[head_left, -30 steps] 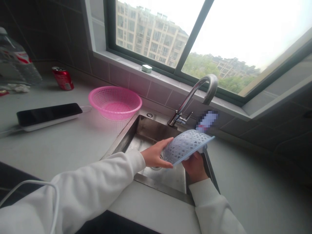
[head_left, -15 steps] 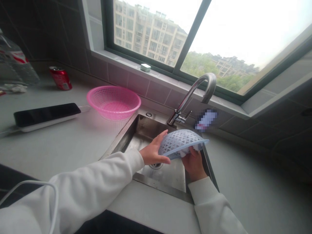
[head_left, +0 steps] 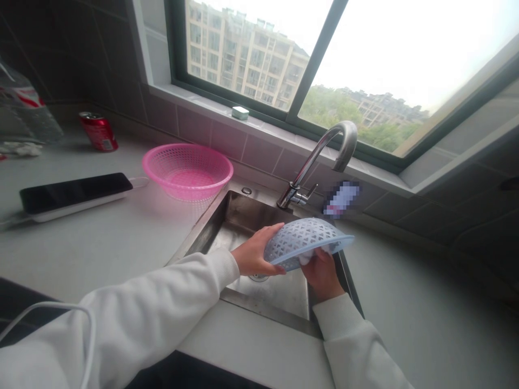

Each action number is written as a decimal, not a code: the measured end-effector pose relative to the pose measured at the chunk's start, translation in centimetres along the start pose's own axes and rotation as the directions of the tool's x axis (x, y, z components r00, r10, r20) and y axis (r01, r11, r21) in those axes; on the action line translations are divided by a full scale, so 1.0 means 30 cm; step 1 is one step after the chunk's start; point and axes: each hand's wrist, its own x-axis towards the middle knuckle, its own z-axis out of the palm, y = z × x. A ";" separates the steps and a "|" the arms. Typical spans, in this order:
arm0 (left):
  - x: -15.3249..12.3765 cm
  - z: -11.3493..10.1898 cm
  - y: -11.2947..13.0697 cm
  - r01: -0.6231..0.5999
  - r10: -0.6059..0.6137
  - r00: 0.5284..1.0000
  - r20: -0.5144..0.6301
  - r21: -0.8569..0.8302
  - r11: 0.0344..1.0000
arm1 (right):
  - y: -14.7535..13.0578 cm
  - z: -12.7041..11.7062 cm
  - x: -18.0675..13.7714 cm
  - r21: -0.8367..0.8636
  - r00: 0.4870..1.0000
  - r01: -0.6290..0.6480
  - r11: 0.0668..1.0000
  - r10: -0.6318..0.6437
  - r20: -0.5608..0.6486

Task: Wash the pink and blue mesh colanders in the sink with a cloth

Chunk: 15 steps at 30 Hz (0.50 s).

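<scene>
Over the stainless steel sink (head_left: 239, 213) I hold a pale blue plastic basket (head_left: 304, 237) with triangular perforations, its domed underside facing up. My left hand (head_left: 255, 254) is shut on the near edge of the basket. My right hand (head_left: 322, 275) sits under the basket, inside its hollow, with a white cloth (head_left: 310, 255) against the inner surface. The cloth is partly hidden, so I cannot tell exactly what it is. The sink drain (head_left: 258, 277) lies just below my left hand.
A chrome faucet (head_left: 320, 162) rises behind the sink, next to a pixelated object (head_left: 343, 199). On the counter at left are a pink plastic basket (head_left: 187, 172), a black-topped white power strip (head_left: 75, 194), a red can (head_left: 98, 131) and a plastic bottle (head_left: 24, 108).
The blue basket has tilted from a steep slant to a flatter position, with its right rim lower than before. The view has shifted slightly.
</scene>
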 end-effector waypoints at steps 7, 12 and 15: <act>0.001 0.008 -0.013 -0.011 0.011 1.000 -0.003 -0.068 0.998 | 0.019 0.025 -0.023 -0.063 0.985 -0.070 0.996 0.079 0.153; 0.006 0.006 -0.009 0.018 -0.018 1.000 -0.005 -0.019 1.000 | 0.017 0.001 -0.005 0.018 0.998 -0.016 1.000 0.015 0.058; 0.006 0.010 -0.016 0.012 -0.012 1.000 0.001 -0.045 0.999 | 0.023 -0.006 -0.007 0.017 0.994 -0.061 0.998 0.059 0.089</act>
